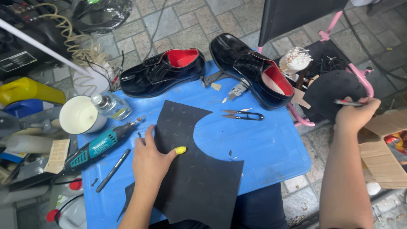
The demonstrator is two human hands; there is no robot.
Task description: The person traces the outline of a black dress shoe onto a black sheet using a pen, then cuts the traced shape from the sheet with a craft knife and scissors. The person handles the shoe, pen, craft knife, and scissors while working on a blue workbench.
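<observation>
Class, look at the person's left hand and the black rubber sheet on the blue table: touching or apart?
Touching. The head view shows the left hand pressed flat on the black rubber sheet, its thumb lying across the surface.

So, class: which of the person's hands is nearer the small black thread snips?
Left. The left hand rests on the black sheet beside the snips; the right hand is off the table.

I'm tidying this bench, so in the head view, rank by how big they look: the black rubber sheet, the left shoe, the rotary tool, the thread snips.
1. black rubber sheet
2. left shoe
3. rotary tool
4. thread snips
</observation>
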